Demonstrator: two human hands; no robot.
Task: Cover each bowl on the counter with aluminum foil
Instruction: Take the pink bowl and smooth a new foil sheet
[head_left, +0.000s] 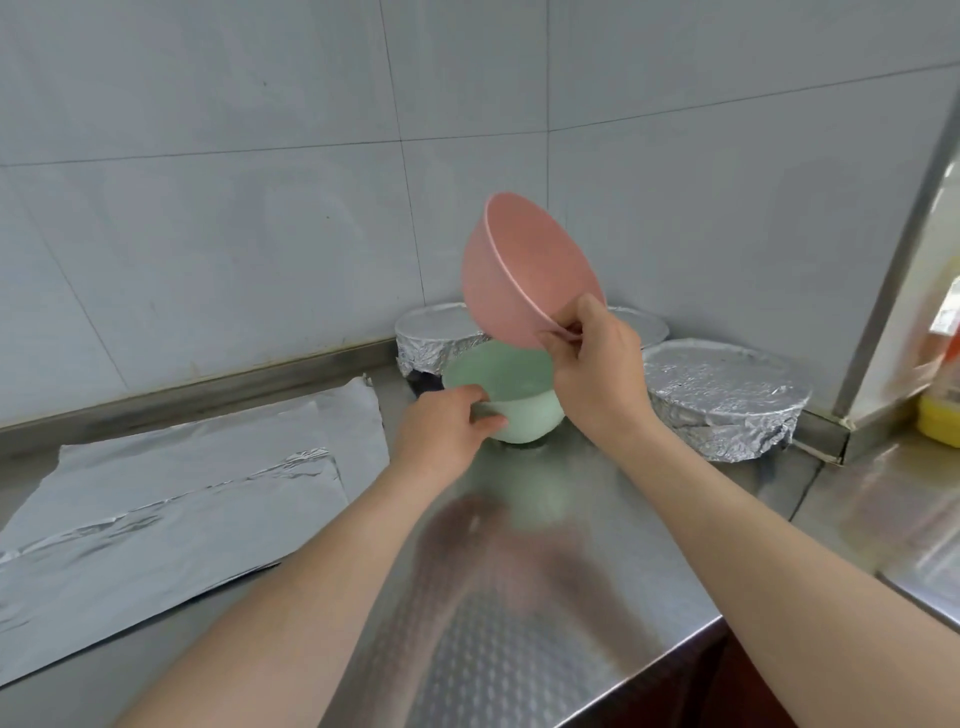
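My right hand (592, 364) pinches the rim of a pink bowl (514, 270) and holds it tilted in the air above a green bowl (519, 400). The green bowl stands on the steel counter (519, 597), and my left hand (447, 421) grips its near-left rim. Flat sheets of aluminum foil (171, 499) lie on the counter to the left. Three foil-covered bowls stand behind: one at the back left (436, 338), one at the right (727, 395), and one partly hidden behind my right hand (644, 325).
A tiled wall (260, 208) runs along the back of the counter. A steel post and ledge (883, 260) rise at the right, with a yellow container (940, 415) beyond. The counter's front edge (649, 670) drops off at the lower right.
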